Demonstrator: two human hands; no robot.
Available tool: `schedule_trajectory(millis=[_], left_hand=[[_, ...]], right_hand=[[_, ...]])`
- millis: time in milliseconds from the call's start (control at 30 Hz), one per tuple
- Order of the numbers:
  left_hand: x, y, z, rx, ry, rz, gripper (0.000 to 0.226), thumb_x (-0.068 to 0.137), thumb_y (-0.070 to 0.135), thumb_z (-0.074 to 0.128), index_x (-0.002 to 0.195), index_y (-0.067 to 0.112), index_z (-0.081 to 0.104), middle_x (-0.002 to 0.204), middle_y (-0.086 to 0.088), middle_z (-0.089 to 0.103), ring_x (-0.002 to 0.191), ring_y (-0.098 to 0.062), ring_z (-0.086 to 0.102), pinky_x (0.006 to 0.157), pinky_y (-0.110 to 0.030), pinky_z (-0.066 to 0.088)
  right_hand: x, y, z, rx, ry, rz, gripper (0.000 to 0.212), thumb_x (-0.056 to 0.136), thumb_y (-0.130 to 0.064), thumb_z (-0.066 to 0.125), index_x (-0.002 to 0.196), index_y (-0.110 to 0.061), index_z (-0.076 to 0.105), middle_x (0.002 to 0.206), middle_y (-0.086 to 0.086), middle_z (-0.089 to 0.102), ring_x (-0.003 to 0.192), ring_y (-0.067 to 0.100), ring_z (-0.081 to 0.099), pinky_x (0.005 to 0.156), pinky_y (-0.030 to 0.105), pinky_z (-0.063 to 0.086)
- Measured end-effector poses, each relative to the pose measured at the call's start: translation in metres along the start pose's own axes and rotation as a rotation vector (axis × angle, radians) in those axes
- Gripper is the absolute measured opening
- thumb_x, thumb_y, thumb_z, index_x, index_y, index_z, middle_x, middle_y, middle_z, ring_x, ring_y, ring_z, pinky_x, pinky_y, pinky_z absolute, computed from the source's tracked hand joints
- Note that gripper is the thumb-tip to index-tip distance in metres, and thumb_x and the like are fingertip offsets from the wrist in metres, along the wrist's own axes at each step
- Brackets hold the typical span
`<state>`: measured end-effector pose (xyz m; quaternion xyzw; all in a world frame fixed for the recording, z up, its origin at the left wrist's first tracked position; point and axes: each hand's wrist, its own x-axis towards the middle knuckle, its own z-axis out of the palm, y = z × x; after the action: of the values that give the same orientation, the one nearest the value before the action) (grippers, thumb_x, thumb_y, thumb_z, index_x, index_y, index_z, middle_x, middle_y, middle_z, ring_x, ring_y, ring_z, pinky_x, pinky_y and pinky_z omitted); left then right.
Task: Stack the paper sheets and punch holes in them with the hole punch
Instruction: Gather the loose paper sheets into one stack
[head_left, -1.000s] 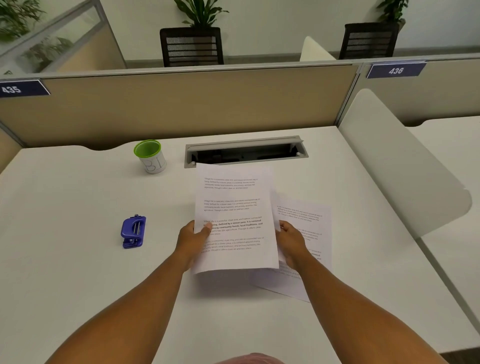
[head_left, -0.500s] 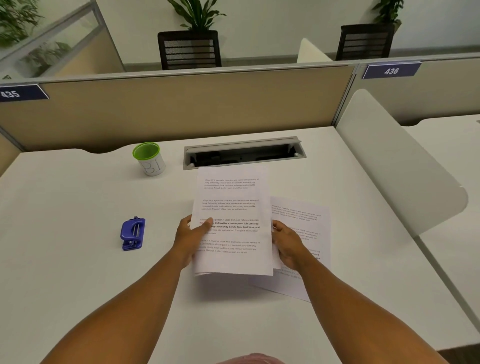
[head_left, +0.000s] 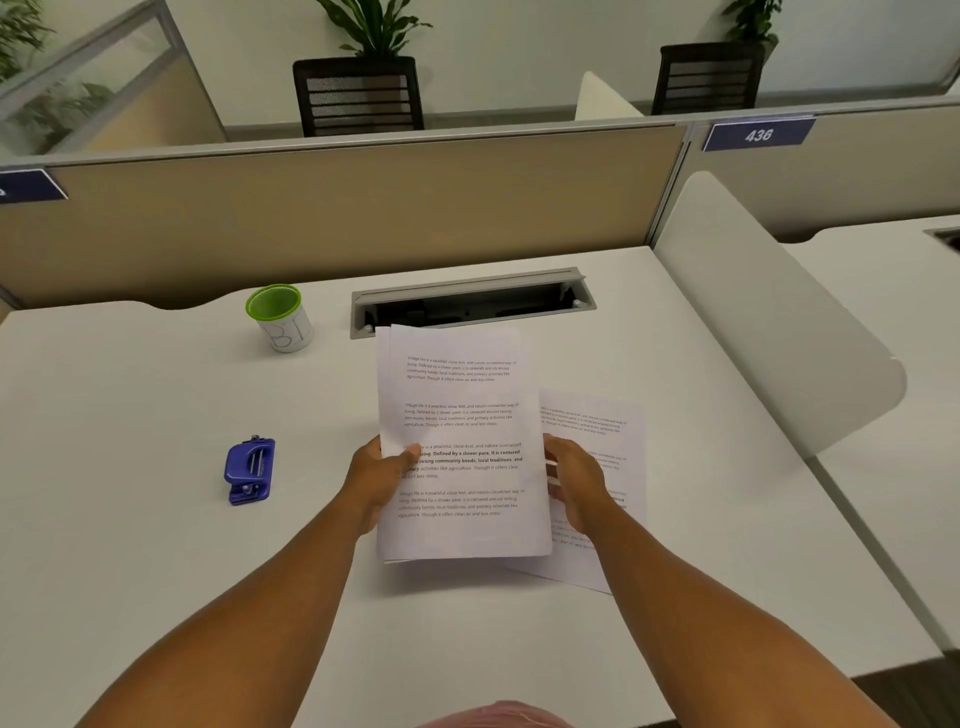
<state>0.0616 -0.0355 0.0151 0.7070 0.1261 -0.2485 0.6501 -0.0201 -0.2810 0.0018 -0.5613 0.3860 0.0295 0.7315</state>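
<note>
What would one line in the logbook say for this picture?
step: squaring stack | left hand + right hand: gripping paper stack by its sides | loose sheet: on desk, right | hole punch: untouched, left

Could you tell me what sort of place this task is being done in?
It looks like an open-plan office: a white desk enclosed by a beige partition bearing a numbered plate, 436, with a cable tray set into the desk.
</note>
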Motion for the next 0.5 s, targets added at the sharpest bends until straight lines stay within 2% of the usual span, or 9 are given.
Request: schedule_trajectory(millis=[100, 200, 267, 333, 400, 500], left_hand=[[0.001, -0.001, 0.003, 0.011, -0.005, -0.003, 0.020, 0.091, 0.020, 0.070, 0.110, 0.026, 0.066, 0.096, -0.002, 0.078, 0.079, -0.022, 0.076, 0.059, -0.034, 0.059], [0.001, -0.001, 0.003, 0.004, -0.010, -0.001, 0.021, 0.092, 0.019, 0.068, 0.112, 0.025, 0.066, 0.096, -0.001, 0.077, 0.080, -0.022, 0.076, 0.057, -0.032, 0.059], [0.002, 0.000, 0.004, 0.005, -0.017, -0.003, 0.022, 0.093, 0.019, 0.068, 0.114, 0.024, 0.065, 0.098, -0.003, 0.077, 0.083, -0.024, 0.075, 0.059, -0.033, 0.059], [0.002, 0.000, 0.006, 0.008, -0.027, -0.010, 0.026, 0.093, 0.019, 0.067, 0.119, 0.023, 0.064, 0.103, -0.005, 0.075, 0.088, -0.026, 0.074, 0.065, -0.036, 0.060], [0.003, 0.000, 0.009, 0.003, -0.037, -0.016, 0.028, 0.093, 0.019, 0.067, 0.121, 0.021, 0.063, 0.106, -0.006, 0.075, 0.092, -0.028, 0.073, 0.068, -0.038, 0.059], [0.003, 0.000, 0.012, 0.010, -0.040, -0.023, 0.029, 0.093, 0.019, 0.067, 0.122, 0.020, 0.063, 0.105, -0.006, 0.075, 0.091, -0.027, 0.073, 0.066, -0.036, 0.059]], right_hand=[[0.007, 0.006, -0.011, -0.230, 0.376, -0.079, 0.020, 0.089, -0.032, 0.064, 0.100, -0.015, 0.062, 0.106, 0.007, 0.066, 0.100, 0.028, 0.064, 0.073, 0.034, 0.053], [0.010, 0.009, -0.026, -0.663, 0.649, 0.015, 0.040, 0.083, -0.036, 0.066, 0.117, -0.016, 0.057, 0.125, 0.010, 0.052, 0.118, 0.032, 0.048, 0.093, 0.044, 0.043], [0.008, 0.008, -0.032, -0.810, 0.711, 0.144, 0.050, 0.078, -0.040, 0.069, 0.118, -0.015, 0.053, 0.126, 0.012, 0.045, 0.119, 0.032, 0.043, 0.095, 0.046, 0.039], [0.006, 0.009, -0.036, -0.840, 0.719, 0.238, 0.058, 0.073, -0.043, 0.074, 0.117, -0.015, 0.049, 0.126, 0.012, 0.040, 0.117, 0.032, 0.041, 0.094, 0.044, 0.039], [0.004, 0.013, -0.038, -0.856, 0.713, 0.269, 0.064, 0.069, -0.046, 0.078, 0.116, -0.016, 0.047, 0.128, 0.013, 0.037, 0.118, 0.031, 0.040, 0.094, 0.043, 0.040], [0.003, 0.013, -0.039, -0.895, 0.700, 0.280, 0.069, 0.070, -0.049, 0.079, 0.119, -0.015, 0.045, 0.131, 0.014, 0.034, 0.119, 0.031, 0.039, 0.094, 0.042, 0.040]])
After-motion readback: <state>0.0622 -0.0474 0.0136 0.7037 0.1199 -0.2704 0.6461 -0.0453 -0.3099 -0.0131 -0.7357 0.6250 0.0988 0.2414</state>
